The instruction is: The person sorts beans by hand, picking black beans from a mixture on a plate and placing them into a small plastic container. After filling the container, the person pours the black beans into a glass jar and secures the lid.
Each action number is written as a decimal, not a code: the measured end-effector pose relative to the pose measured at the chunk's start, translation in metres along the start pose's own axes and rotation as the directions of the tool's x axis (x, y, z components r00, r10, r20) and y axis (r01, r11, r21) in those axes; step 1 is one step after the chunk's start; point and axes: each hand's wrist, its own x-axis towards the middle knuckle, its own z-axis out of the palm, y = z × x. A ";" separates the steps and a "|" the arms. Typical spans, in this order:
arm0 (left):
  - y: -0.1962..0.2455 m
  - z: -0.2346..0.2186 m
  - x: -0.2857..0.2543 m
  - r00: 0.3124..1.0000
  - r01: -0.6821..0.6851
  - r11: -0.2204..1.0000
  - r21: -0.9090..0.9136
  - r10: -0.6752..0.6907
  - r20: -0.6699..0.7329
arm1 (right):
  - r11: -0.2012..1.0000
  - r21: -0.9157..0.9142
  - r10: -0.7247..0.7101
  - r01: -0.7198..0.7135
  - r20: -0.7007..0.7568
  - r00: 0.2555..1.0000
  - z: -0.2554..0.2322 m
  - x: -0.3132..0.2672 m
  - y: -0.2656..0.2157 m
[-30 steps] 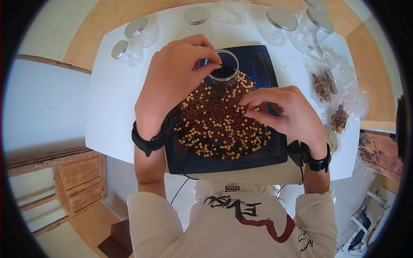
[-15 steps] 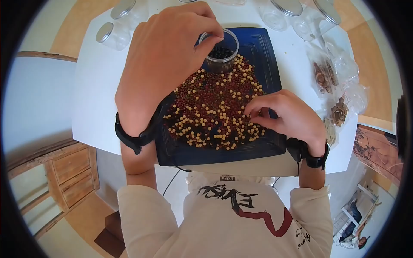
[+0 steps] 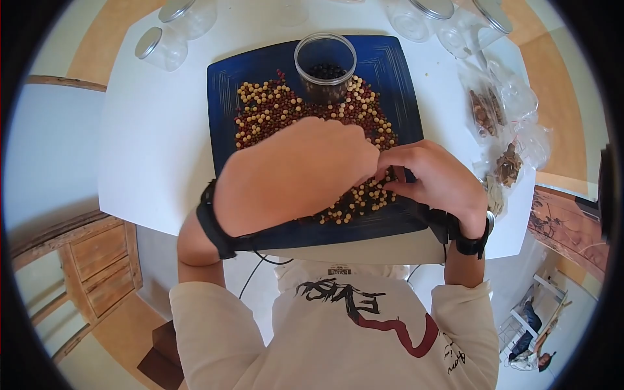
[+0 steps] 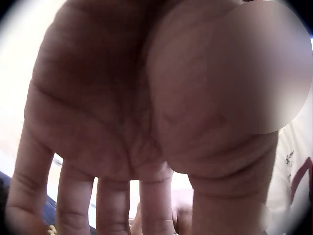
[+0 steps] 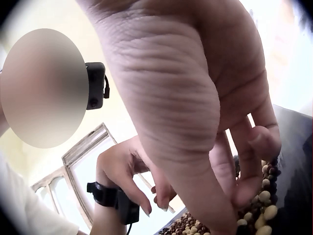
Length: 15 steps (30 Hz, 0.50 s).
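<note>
A pile of mixed beans, cream, dark red, green and black, covers much of a square blue tray. At the tray's back stands an uncapped clear jar with black beans inside. My left hand hovers over the pile, palm down, its fingertips near my right hand. From the right wrist view, the left thumb and fingers stand apart. My right hand bends its fingers low at the pile's right side. Its thumb tip is cut off in the right wrist view, so I cannot tell if it pinches a bean.
Silver-lidded clear jars, one small and one larger, stand at the back left, with others at the back right. Plastic bags of dried goods lie along the table's right side. Cables hang below the front edge.
My left hand has come from the jar's mouth down toward me, beside my right hand. The right hand stays near the pile's right side. The head view has shifted slightly.
</note>
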 end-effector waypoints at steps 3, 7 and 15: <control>0.004 0.018 0.001 0.993 -0.062 0.998 0.019 0.064 -0.095 | 0.999 -0.032 0.034 -0.033 0.018 0.999 0.000 0.001 -0.002; -0.001 0.035 0.011 0.992 -0.113 0.993 -0.023 0.112 -0.063 | 0.998 -0.059 0.019 -0.018 0.025 0.999 -0.004 0.001 -0.002; -0.005 0.051 0.015 0.949 -0.218 0.975 -0.038 0.203 -0.242 | 0.991 -0.001 -0.130 0.133 -0.236 0.963 -0.040 0.002 -0.021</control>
